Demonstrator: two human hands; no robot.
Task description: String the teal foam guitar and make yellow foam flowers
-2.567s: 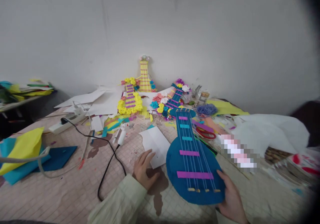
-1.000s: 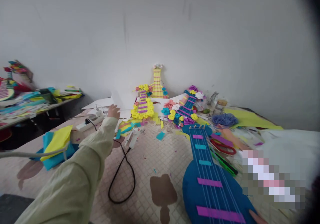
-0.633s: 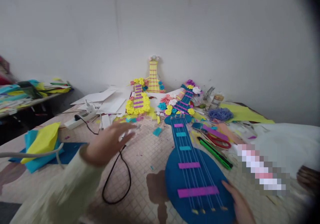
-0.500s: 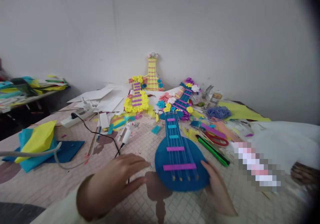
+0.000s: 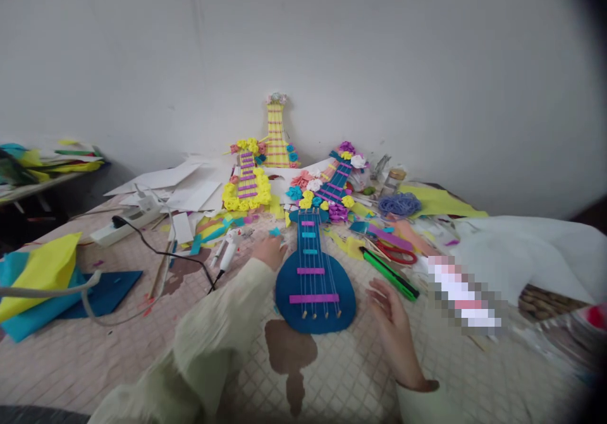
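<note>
A blue paper guitar with pink and light-blue strips and thin strings lies flat before me, its neck pointing away. My left hand reaches out left of the guitar's neck, fingers closed at a small light-blue paper piece; the fingertips are partly hidden. To the right of the guitar's body, my right hand is open with fingers apart, holding nothing. A white glue gun with a black cord rests left of my left hand.
Flower-trimmed paper guitars stand at the back by the wall. To the right are a green cutter knife, red-handled scissors and purple string. A power strip and folded coloured paper lie left.
My right hand has let go of the guitar and sits apart from it. My left hand has moved forward to the light-blue paper piece. The view has shifted slightly right.
</note>
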